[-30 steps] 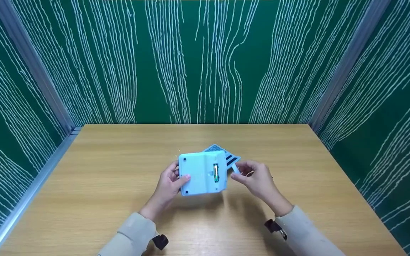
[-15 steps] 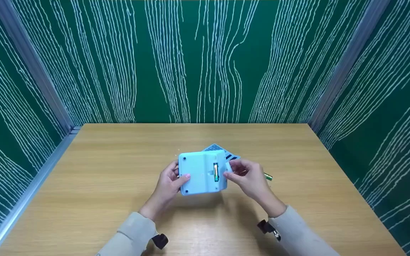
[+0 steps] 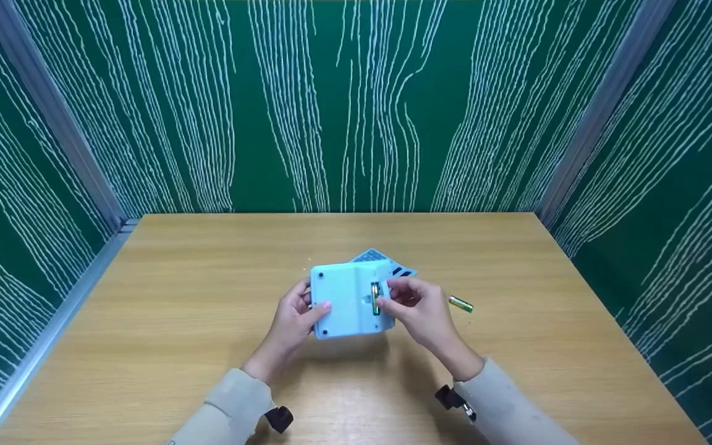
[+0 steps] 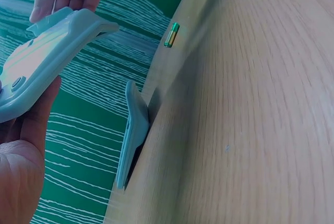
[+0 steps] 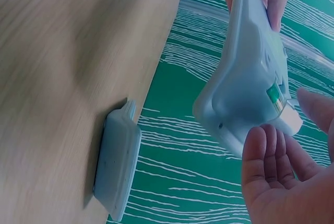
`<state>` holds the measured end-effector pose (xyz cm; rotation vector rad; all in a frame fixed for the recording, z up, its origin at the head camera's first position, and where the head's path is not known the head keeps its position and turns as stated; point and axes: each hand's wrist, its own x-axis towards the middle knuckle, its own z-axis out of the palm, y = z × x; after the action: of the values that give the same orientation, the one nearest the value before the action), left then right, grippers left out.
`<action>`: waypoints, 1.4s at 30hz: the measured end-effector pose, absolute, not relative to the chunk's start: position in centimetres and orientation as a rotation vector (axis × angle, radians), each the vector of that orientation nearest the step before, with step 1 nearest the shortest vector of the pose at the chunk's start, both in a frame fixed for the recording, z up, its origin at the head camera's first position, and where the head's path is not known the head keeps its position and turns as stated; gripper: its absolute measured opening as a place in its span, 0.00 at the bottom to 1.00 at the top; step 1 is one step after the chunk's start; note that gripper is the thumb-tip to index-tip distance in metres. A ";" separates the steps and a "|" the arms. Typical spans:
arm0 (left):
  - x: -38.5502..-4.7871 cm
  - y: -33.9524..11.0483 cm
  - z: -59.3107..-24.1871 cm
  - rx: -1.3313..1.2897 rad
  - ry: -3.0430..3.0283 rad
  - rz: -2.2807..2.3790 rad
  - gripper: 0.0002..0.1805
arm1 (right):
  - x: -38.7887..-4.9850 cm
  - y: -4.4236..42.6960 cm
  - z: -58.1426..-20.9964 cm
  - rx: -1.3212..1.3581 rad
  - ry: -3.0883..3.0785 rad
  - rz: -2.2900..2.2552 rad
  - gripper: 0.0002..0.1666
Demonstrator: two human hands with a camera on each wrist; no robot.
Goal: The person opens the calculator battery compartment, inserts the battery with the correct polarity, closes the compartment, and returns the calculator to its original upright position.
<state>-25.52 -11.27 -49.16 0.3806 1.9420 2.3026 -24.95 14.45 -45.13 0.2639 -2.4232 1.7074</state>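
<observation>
Place: a walled-in work booth, somewhat lab-like; the wider building cannot be told
Back wall: green panel [image 3: 272,179] with wavy white lines
Side walls: similar lined panels, left [image 3: 7,247] and right [image 3: 615,259]
Corners: grey posts [image 3: 56,111], metal-looking
Bench [image 3: 207,253]: wood-grain top, its far edge at the back panel
Cuffs: small black devices [image 3: 280,419] on both wrists
</observation>
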 end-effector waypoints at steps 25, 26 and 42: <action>-25.2 -11.0 -49.3 0.393 1.943 2.316 0.33 | -24.3 13.3 -45.2 0.260 -2.343 1.738 0.16; -25.1 -11.0 -49.3 0.397 1.947 2.312 0.33 | -24.3 13.3 -45.2 0.256 -2.343 1.739 0.16; -25.2 -10.8 -49.3 0.402 1.924 2.341 0.32 | -24.3 13.2 -45.5 0.271 -2.271 1.701 0.12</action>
<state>-25.23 -10.80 -49.34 0.4020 1.9245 2.3409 -24.29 13.20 -45.55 0.2711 -2.2710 1.7009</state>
